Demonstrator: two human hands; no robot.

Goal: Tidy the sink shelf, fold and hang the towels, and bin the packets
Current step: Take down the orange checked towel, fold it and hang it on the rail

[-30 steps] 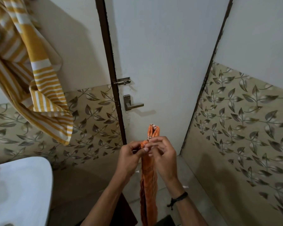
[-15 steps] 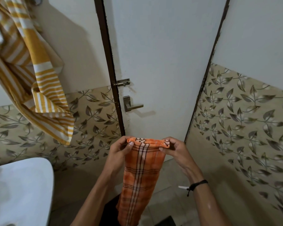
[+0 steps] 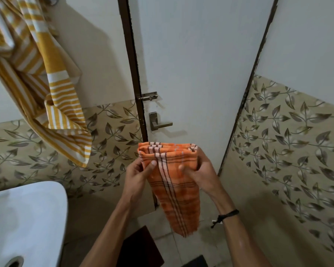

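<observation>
An orange checked towel [image 3: 172, 182] with white and dark stripes hangs folded in front of me, its folded top edge level and its lower end dangling toward the floor. My left hand [image 3: 138, 174] pinches its upper left side, thumb on the front. My right hand [image 3: 199, 170] grips its upper right side, fingers wrapped behind. A yellow and white striped towel [image 3: 46, 89] hangs bunched from the wall at the upper left.
A white sink [image 3: 23, 224] with its drain sits at the lower left. The white door [image 3: 191, 74] stands straight ahead with a lever handle [image 3: 158, 122] and a bolt latch [image 3: 148, 97]. Leaf-patterned tiled walls close in on both sides.
The orange towel was a narrow strip held between both hands; my hands have spread it flat and folded it over, so it now hangs shorter and thicker.
</observation>
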